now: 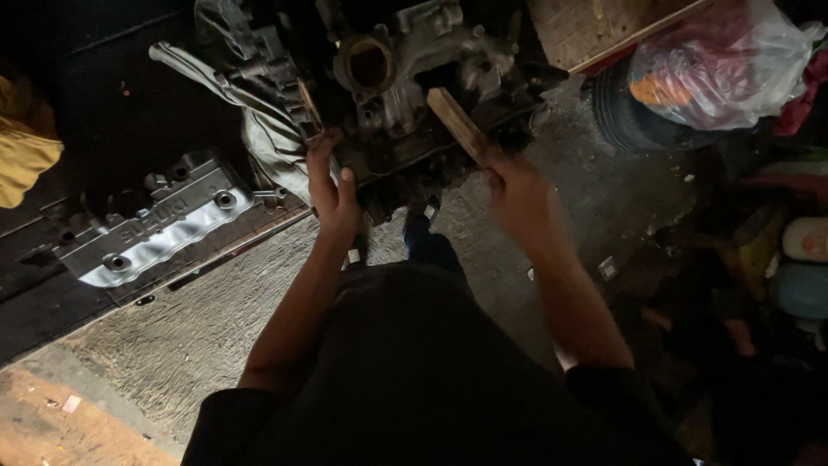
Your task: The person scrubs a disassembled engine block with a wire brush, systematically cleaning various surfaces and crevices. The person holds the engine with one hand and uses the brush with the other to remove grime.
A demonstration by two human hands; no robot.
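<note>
We see the right hand closed around the lower end of a flat wooden stick, which slants up and to the left so that its far end lies against the dark engine block. The hand is a little blurred, but the fingers wrap the stick fully. The left hand grips the near edge of the engine block, thumb on the near face and fingers curled over the top, just beside a grey cloth that hangs down the block's left side. The engine block sits on the rough concrete floor, straight ahead of the person, with a round rusty opening showing near its top. We can make out a silver valve cover lying on a dark board to the left, well apart from both hands. To the right of the block stands a tyre, and a clear plastic bag with coloured things inside rests on it. A yellow cloth lies at the far left edge.
</note>
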